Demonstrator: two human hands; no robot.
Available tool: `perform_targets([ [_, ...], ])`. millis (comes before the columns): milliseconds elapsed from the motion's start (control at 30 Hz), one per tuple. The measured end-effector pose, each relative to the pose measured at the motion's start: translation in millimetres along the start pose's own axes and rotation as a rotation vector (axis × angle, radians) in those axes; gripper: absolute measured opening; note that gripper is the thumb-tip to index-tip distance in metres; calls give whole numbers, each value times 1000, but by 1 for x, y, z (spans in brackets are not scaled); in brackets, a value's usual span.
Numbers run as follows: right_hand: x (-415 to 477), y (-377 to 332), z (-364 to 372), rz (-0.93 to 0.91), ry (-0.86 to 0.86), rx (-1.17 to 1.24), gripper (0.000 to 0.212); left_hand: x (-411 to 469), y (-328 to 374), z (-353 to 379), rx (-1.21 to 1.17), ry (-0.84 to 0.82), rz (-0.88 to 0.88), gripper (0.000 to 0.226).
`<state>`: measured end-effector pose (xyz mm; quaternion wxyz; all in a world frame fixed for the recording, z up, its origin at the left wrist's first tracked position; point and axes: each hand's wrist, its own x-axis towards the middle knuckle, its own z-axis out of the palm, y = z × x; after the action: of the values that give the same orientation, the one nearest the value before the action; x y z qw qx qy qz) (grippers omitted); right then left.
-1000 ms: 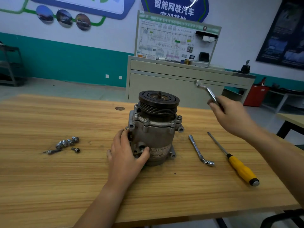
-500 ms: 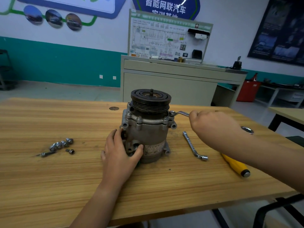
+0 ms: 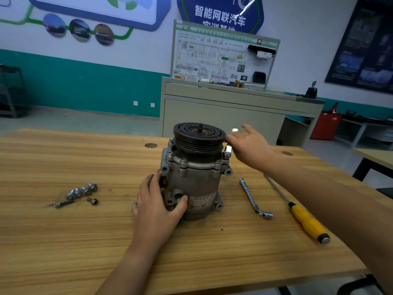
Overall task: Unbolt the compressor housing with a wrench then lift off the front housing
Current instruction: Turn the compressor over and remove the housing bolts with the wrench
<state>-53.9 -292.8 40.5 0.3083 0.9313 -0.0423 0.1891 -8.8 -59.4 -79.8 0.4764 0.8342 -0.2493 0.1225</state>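
Left grip [image 3: 157,207] — on one compressor [image 3: 197,182], one screwdriver [image 3: 306,222]

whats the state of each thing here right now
compressor: upright on table, front housing on
left hand: grips compressor body
right hand: holds wrench
wrench: socket end down on front housing's right edge
spare wrench: lying flat, untouched
screwdriver: lying flat, untouched
loose bolts: out, lying on table

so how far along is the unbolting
Partway. Done: several bolts lie loose on the table. In hand: the left hand grips the compressor while the right hand holds a wrench on a rim bolt. Left: at least three more rim bolts are seated, and the front housing is not lifted off.
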Motion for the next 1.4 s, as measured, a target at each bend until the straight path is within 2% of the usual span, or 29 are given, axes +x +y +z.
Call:
perform_targets([
  [133,4,4,-5,-36,47,-9,37,-1,-1,0,-2,-4,-3,78],
  [200,-8,10,-15,112,125,84,28,-1,0,0,-7,-5,-5,77],
  [300,-37,8,-36,425,309,622,27,-1,0,0,-15,-4,-4,77],
  [333,-47,6,-42,467,322,750,27,-2,0,-1,-14,-6,-4,77],
  [367,-57,4,-46,480,297,763,27,-2,0,-1,-12,-6,-5,76],
  [500,-91,-8,-54,405,0,414,30,-1,1,-1,-9,-5,-9,76],
  [600,-98,-20,-55,369,-144,205,38,-1,1,-1,-15,-4,-5,75],
  [700,-89,-29,-56,362,-165,73,48,-1,1,-1,-16,-4,-4,75],
  [800,-78,-37,-56,337,-205,41,53,-1,2,-1,-18,-1,3,75],
  [933,-70,-42,-67,269,-265,-55,50,-1,1,0,-24,6,10,74],
  [1133,-50,-33,-87,102,-323,-142,19,-1,3,2,-38,-4,20,75],
  [1233,-48,-16,-88,38,-308,-126,27,-1,3,2,-44,-6,21,75],
  [1400,-45,8,-57,42,-291,-160,33,-2,5,2,-82,-12,23,76],
])
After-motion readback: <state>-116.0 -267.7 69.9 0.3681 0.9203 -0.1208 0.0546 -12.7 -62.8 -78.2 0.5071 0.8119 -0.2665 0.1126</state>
